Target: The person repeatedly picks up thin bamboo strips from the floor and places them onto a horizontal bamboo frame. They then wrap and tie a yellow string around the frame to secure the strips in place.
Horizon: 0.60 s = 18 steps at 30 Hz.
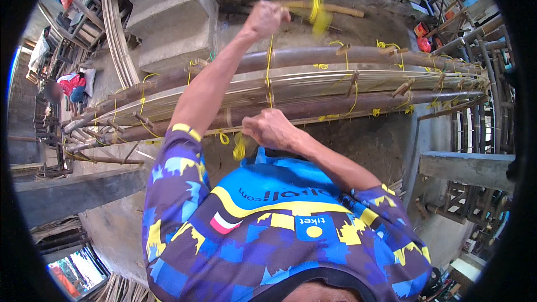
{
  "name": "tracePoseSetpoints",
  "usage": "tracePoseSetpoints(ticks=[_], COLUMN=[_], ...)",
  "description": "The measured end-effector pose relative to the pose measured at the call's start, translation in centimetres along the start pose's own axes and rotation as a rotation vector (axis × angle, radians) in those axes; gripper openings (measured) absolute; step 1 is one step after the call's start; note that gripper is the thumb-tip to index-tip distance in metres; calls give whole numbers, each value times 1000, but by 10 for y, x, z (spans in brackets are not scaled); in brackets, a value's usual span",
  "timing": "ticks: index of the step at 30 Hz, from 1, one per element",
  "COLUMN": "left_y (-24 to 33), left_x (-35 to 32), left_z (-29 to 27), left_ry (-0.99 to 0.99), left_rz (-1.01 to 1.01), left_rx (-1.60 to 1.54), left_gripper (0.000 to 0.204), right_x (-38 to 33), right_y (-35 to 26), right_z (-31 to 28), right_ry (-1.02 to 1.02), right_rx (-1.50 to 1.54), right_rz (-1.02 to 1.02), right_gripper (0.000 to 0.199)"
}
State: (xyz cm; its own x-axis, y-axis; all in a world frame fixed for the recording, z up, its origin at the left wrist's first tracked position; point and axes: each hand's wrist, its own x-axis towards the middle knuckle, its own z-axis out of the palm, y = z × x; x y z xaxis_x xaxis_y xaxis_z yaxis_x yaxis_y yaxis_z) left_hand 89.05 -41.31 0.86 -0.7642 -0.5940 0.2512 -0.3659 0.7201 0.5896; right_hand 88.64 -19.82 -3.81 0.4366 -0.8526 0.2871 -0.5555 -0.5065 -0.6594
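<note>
I saw the left hand (264, 18) raised, fingers clenched on a yellow cord (269, 61) pulled taut up from the bamboo frame (313, 86). The right hand (271, 128) sat at the frame's lower pole, fingers pinched on the cord's other end. No containers were visible near either hand.

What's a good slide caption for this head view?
Left hand pulls yellow cord taut above a bamboo frame while the right hand grips it by the lower pole.
</note>
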Motion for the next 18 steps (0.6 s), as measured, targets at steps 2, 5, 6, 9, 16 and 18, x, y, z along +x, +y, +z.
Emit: tracePoseSetpoints(ticks=[2,5,6,9,16,18], left_y=[-26,-32,-23,39,126,119], left_x=[7,8,6,14,-24,-29], left_z=[19,12,6,-17,89,104], left_ry=[-158,-454,-629,-447,-436,-395], left_rz=[13,-50,-132,-114,-52,-85], left_rx=[127,191,397,377,73,21], left_gripper=[27,29,29,26,22,21], right_x=[-4,-30,-45,-99,-90,-41], right_y=[-4,-13,-12,15,1,-11], right_z=[-13,-43,-51,-68,-180,-223], right_ry=[-21,-2,281,1149,884,685], right_rx=[-51,100,45,-68,796,959], right_rz=[30,-124,1,602,621,352], right_gripper=[12,11,15,28,25,25])
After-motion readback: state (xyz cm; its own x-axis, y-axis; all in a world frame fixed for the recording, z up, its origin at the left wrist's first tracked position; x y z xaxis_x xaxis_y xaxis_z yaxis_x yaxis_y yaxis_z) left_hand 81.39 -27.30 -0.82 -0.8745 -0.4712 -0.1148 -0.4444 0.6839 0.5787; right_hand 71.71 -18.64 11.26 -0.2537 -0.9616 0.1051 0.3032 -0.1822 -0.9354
